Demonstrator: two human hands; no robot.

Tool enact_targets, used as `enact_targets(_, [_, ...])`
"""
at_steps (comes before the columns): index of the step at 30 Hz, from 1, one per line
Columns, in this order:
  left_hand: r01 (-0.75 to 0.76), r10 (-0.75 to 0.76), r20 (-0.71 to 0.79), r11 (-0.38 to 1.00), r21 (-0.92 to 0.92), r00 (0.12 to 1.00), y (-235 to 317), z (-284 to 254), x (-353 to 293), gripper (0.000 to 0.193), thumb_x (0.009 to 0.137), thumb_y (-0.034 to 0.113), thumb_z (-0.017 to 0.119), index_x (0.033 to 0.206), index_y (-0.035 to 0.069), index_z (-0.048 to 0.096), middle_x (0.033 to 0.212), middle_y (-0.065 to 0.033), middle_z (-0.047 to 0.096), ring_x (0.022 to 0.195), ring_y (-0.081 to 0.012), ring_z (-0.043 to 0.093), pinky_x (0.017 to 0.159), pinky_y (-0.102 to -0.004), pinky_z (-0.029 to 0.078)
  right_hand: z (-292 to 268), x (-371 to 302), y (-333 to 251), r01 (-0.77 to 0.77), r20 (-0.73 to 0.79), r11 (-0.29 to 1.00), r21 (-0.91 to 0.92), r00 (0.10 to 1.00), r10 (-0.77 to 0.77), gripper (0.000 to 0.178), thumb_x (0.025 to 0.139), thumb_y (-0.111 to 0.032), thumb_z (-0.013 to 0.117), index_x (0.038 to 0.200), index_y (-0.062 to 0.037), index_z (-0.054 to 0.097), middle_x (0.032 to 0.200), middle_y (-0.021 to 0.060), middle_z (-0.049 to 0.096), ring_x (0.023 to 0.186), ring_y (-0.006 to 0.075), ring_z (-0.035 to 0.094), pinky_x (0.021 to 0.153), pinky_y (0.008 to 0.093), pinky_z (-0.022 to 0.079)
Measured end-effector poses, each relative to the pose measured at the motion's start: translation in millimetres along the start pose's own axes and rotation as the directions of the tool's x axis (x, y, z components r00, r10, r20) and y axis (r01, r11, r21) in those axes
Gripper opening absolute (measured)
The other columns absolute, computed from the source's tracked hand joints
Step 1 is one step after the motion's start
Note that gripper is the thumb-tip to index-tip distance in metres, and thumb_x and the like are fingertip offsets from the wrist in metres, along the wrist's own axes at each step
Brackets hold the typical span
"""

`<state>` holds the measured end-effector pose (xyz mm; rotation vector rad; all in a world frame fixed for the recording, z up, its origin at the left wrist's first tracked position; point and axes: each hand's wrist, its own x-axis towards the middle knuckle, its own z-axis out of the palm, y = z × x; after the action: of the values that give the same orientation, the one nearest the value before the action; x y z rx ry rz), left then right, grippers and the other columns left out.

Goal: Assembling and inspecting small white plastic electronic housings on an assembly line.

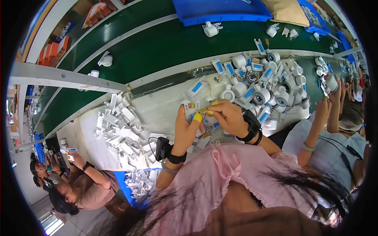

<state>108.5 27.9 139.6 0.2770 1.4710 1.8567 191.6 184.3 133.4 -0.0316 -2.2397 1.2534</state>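
Observation:
My left hand (186, 129) pinches a small white plastic part (192, 106) between thumb and fingers, above the near side of the table. Close against it, my right hand (231, 118) has its fingertips closed on a small yellowish-brown strip (203, 110) that meets the white part. Yellow covers are on some of my fingertips. Just beyond my hands lies a white part with a blue face (196, 88). To the right is a heap of round white units (239, 89) with blue-faced pieces among them. More pieces lie partly hidden under my hands.
White plastic covers (126, 135) are piled on the left, above a blue bin (122, 184) of similar pieces. A green conveyor belt (157, 45) runs behind the table, with a blue tray (224, 18) beyond. A metal post (63, 76) crosses left. People work on both sides.

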Motion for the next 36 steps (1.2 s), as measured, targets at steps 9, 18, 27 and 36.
enact_targets(9, [-0.109, 0.091, 0.069, 0.928, 0.357, 0.993, -7, -4, -8, 0.043, 0.083, 0.003, 0.053, 0.123, -0.001, 0.038, 0.098, -0.0155, 0.059, 0.082, -0.023, 0.06, 0.07, -0.0329, 0.05, -1, -2, 1, 0.131, 0.021, 0.99, -0.05, 0.991, -0.131, 0.025, 0.073, 0.0, 0.071, 0.097, -0.009, 0.069, 0.094, 0.0066, 0.062, 0.081, 0.027, 0.059, 0.07, 0.0345, 0.049])
enact_targets(18, [-0.101, 0.082, 0.063, 0.902, 0.42, 0.995, 4, 4, -17, 0.047, 0.082, 0.004, 0.053, 0.126, -0.001, 0.038, 0.103, -0.0204, 0.058, 0.09, -0.0357, 0.06, 0.079, -0.0371, 0.047, 0, -2, 5, 0.215, 0.003, 0.974, -0.064, 0.976, -0.216, 0.028, 0.068, -0.005, 0.076, 0.095, -0.0105, 0.07, 0.091, 0.0049, 0.06, 0.08, 0.0264, 0.056, 0.069, 0.0348, 0.048])
enact_targets(27, [-0.15, 0.121, 0.091, 0.871, 0.468, 0.988, 4, 4, -17, 0.044, 0.082, 0.004, 0.055, 0.124, -0.001, 0.04, 0.099, -0.0219, 0.059, 0.086, -0.0372, 0.059, 0.075, -0.0376, 0.047, -1, -2, 3, 0.227, 0.004, 0.97, -0.088, 0.974, -0.227, 0.027, 0.068, -0.006, 0.076, 0.094, -0.0102, 0.069, 0.089, 0.0061, 0.06, 0.08, 0.0277, 0.056, 0.07, 0.036, 0.048])
enact_targets(36, [-0.328, 0.263, 0.201, 0.824, 0.462, 0.944, 15, 7, -15, 0.044, 0.085, 0.01, 0.058, 0.123, -0.002, 0.041, 0.097, -0.0185, 0.061, 0.083, -0.0323, 0.062, 0.075, -0.0356, 0.048, -2, -1, -3, 0.207, 0.0, 0.973, -0.101, 0.978, -0.208, 0.027, 0.068, -0.005, 0.076, 0.094, -0.0092, 0.068, 0.086, 0.0067, 0.058, 0.077, 0.0276, 0.055, 0.071, 0.0356, 0.047])
